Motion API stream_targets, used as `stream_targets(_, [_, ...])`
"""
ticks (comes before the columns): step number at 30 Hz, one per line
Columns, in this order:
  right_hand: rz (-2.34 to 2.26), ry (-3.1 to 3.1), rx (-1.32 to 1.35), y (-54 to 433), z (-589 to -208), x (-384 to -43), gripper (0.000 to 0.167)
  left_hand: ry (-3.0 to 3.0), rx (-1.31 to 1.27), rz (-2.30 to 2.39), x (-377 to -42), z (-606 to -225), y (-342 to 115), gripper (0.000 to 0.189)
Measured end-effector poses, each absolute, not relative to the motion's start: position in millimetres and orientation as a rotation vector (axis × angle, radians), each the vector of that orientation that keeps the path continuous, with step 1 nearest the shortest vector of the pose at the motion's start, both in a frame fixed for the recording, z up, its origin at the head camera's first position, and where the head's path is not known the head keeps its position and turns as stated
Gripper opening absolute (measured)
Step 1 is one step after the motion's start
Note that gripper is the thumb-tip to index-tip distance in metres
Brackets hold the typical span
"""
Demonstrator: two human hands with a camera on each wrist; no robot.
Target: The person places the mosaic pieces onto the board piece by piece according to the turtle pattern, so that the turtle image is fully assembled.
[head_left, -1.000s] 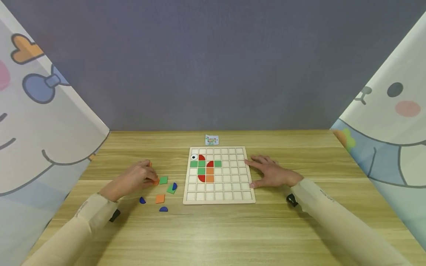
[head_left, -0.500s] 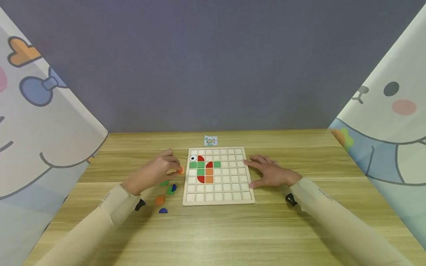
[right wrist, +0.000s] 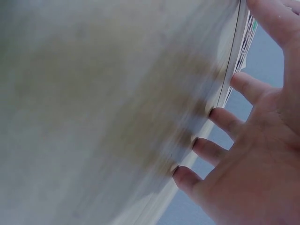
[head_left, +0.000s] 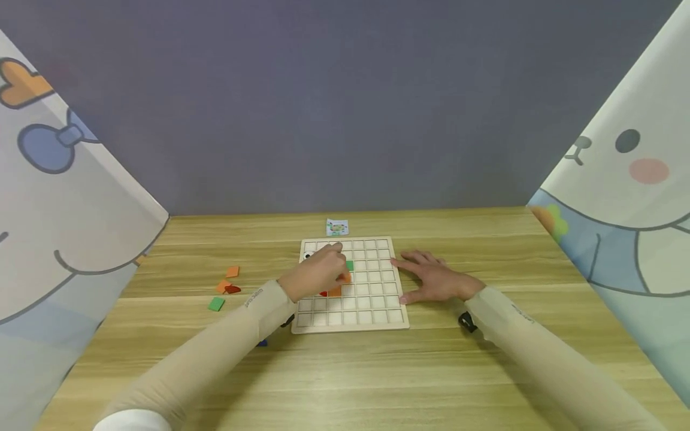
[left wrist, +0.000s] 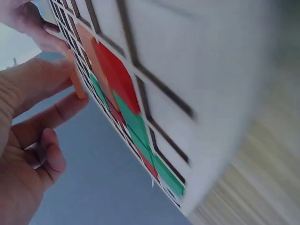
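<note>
Over the wooden grid board (head_left: 350, 328), my left hand (head_left: 317, 273) pinches an orange square tile (left wrist: 75, 79) between thumb and fingertip. In the left wrist view that tile is on edge, close to the grid. Set into the board are red pieces (left wrist: 116, 72), green squares (left wrist: 136, 125) and orange squares (left wrist: 90, 47); in the head view my hand hides most of them. A round eye piece (head_left: 308, 255) shows at the upper left of the grid. My right hand (head_left: 438, 280) rests at the board's right edge, fingers spread, thumb and fingertips touching the rim.
Left of the board lie a loose orange square (head_left: 232, 271), a red piece (head_left: 232, 289) overlapping another orange square, and a green square (head_left: 216, 304). A blue piece (head_left: 262, 343) peeks out beside my left sleeve. Behind the board lies a small picture card (head_left: 337, 227).
My left hand has carried the orange tile rightward from the loose pieces to above the board. The loose pieces at far left have come into sight. My right hand stays at the rim.
</note>
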State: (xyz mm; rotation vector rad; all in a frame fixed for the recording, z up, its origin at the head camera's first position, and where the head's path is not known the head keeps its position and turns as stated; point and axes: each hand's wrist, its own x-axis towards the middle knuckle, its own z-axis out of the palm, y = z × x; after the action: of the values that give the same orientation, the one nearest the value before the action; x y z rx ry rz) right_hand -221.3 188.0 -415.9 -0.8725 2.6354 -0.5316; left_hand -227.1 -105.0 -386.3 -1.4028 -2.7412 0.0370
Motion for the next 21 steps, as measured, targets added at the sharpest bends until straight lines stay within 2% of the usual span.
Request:
stream_targets(3, [-0.518,2.643,-0.88,186.4,-415.7,-222.0,0.091,-2.799,-1.348,0.081,-229.5,-388.4,-97.0,0.012])
stream_targets(13, [-0.509,2.646,-0.893,185.8,-415.3,-223.1,0.092,-2.804,-1.319,0.032,-227.8,-390.2,-92.7,0.019])
stream_targets(21, [-0.515,2.643,-0.887,187.7,-416.2,-221.9,0.091,-2.771,-1.328,0.011,-225.7,-392.1,-94.5,0.007])
